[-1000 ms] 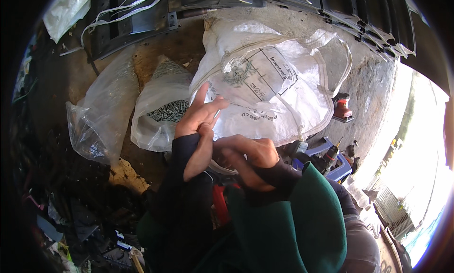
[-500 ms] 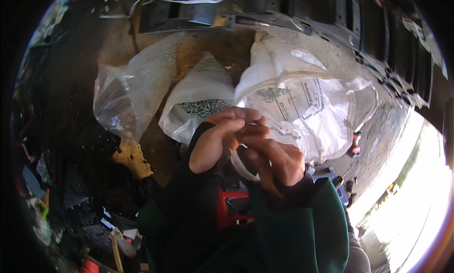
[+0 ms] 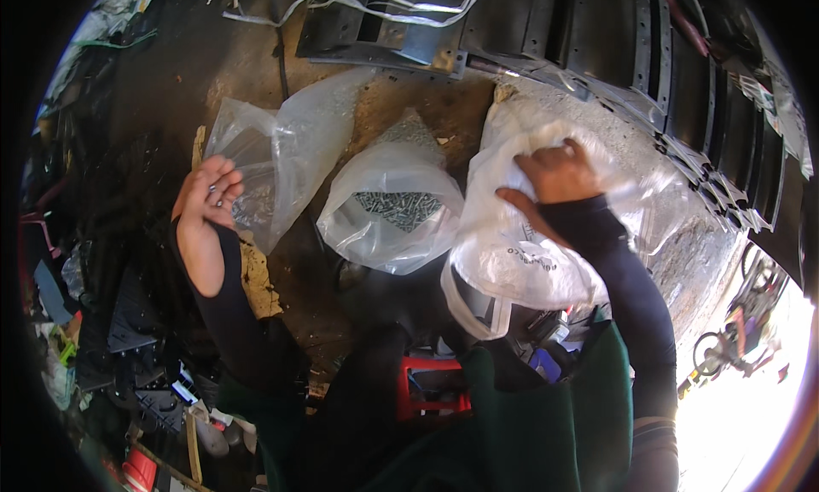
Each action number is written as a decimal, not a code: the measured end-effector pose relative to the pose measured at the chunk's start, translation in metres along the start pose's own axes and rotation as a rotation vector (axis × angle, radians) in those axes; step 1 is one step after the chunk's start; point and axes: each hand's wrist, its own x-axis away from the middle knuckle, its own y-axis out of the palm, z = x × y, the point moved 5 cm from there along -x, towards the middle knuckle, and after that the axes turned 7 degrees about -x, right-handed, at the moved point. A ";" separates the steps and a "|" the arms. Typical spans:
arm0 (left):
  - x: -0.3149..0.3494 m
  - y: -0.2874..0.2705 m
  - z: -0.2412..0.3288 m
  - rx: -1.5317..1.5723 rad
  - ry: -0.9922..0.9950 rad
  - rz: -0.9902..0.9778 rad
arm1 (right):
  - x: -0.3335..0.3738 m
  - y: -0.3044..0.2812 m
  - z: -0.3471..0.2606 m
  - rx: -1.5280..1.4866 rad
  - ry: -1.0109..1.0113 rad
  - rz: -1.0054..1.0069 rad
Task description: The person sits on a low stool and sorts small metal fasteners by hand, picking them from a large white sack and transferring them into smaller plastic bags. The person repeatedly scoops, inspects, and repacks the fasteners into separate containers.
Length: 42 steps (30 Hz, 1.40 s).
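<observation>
My left hand [image 3: 209,189] is raised beside the mouth of a clear plastic bag [image 3: 303,138] at the left. Its fingers are curled in, with small shiny metal pieces just visible between them, too small to name. Over the white woven sack [image 3: 512,236] at the right is my right hand [image 3: 559,181], thumb and fingers apart. It overlaps the sack; whether it touches the fabric I cannot tell. Between these two stands a translucent bag [image 3: 384,245] with its mouth open, holding a pile of screw-like metal pieces [image 3: 401,206].
Dark metal panels [image 3: 546,31] span the far side, with white straps [image 3: 375,6] lying over them. A red plastic stool [image 3: 435,385] is close to my body. Mixed clutter [image 3: 183,390] covers the lower left, and a bicycle [image 3: 725,351] shows in bright light at the right.
My hands, together at the centre before, have parted. The left has gone to the left bag, the right up over the white sack, whose mouth has shifted shape.
</observation>
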 end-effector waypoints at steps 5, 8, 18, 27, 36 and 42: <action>-0.041 0.013 -0.064 -0.135 -0.196 -0.103 | 0.020 0.051 0.007 -0.105 0.087 -0.304; -0.042 0.022 -0.076 -0.376 -0.191 -0.169 | 0.016 0.036 0.024 -0.344 0.124 -0.132; 0.034 0.045 0.002 -0.420 0.241 0.207 | 0.002 0.077 0.099 0.119 0.558 -0.505; 0.103 0.157 -0.053 -0.917 0.573 -0.433 | -0.100 0.099 0.113 -0.219 0.567 0.148; 0.134 0.146 -0.130 -1.236 0.485 -0.909 | -0.124 0.150 0.129 -0.016 0.545 0.321; 0.135 0.132 -0.125 -1.400 0.710 -0.661 | -0.033 0.006 0.025 -0.524 0.107 0.362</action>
